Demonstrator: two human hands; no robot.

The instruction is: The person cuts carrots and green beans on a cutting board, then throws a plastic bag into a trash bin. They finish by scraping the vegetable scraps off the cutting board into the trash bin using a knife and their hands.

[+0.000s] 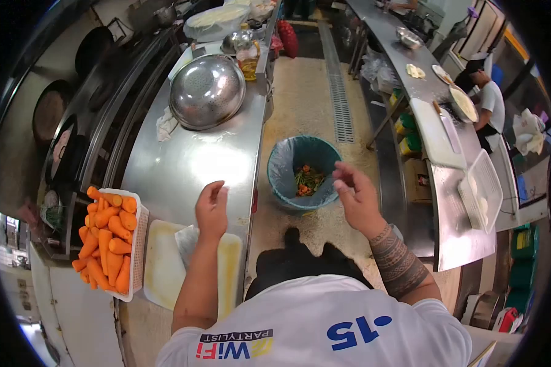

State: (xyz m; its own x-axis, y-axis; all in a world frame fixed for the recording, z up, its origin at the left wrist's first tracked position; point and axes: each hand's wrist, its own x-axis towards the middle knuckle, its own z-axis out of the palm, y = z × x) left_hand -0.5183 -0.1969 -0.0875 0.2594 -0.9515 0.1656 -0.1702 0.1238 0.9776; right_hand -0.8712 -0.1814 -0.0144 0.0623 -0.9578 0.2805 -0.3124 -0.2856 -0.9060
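My left hand is raised above the steel counter edge, fingers loosely bent, thumb apart and nothing in it. On the other side, my right hand hangs beside the bin's rim, its fingers apart and bare. Between them on the floor stands a green bin with a clear liner, holding orange and green vegetable scraps. Under my left forearm lies a white, yellow-stained cutting board. A broad knife blade rests on it, partly hidden by the arm. Peeled carrots fill a white basket beside the board.
An upturned steel colander, a cloth and an oil bottle sit along the left counter. Across the aisle, a steel table carries a knife, a white board and a basket. A person is beyond it.
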